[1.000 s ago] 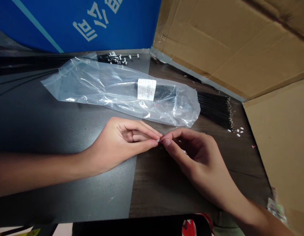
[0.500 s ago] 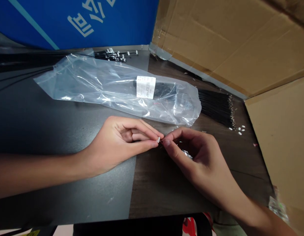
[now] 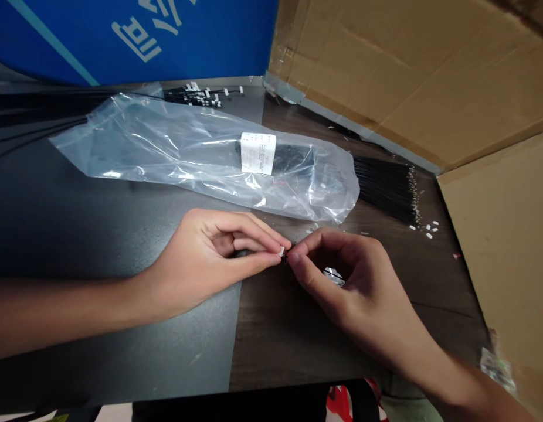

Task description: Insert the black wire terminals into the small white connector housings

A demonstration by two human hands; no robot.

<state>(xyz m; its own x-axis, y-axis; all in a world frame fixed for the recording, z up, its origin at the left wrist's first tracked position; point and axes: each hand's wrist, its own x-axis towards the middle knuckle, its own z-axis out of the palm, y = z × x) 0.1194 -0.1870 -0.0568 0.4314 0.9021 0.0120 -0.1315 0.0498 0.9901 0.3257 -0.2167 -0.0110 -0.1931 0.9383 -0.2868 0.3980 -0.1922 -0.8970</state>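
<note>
My left hand [image 3: 214, 249] pinches a tiny white connector [image 3: 281, 251] between thumb and fingertips. My right hand [image 3: 342, 275] meets it from the other side, its thumb and forefinger closed on a thin black wire end [image 3: 288, 256] right at the connector. The wire is mostly hidden by my fingers. A small shiny scrap [image 3: 333, 276] shows beneath my right palm. Just beyond both hands lies a clear plastic bag [image 3: 166, 146] with a white label [image 3: 258, 153], holding a dark bundle.
A bundle of black wires [image 3: 386, 190] fans out of the bag's right end, with several loose white connectors [image 3: 430, 230] nearby. More wires with white ends [image 3: 192, 94] lie behind the bag. Cardboard sheets [image 3: 407, 76] and a blue board [image 3: 122, 41] wall off the dark table [image 3: 122, 346].
The whole view has drifted slightly, so the scene sits a little higher and further left. My fingertips stay together at the connector, and my right hand's fingers curl slightly more.
</note>
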